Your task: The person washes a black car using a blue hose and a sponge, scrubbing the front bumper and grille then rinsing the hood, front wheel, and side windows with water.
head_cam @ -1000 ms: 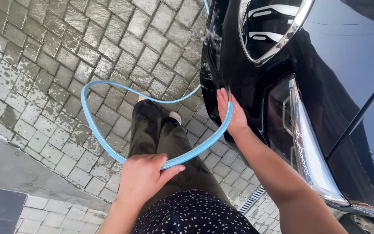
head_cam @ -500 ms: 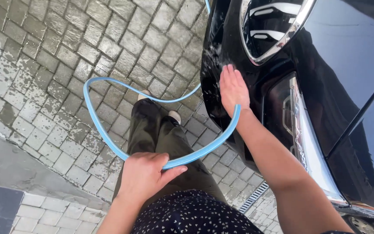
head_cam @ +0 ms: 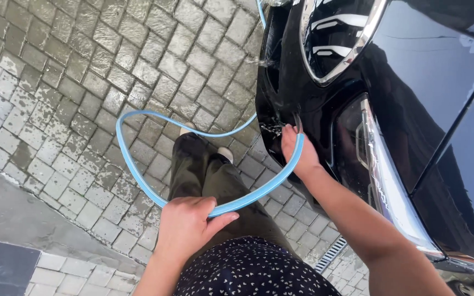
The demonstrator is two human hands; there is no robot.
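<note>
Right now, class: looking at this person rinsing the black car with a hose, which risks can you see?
The blue hose loops on the wet paving around the person's feet, so a step could snag it and cause a trip or slip. The right hand rubs the car bumper bare, so trapped grit might scratch paint or skin. The left hand grips the hose only loosely.

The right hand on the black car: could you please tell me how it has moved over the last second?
The right hand slid up the wet bumper, then back down to its lower edge. The left hand kept its grip on the blue hose.
</note>
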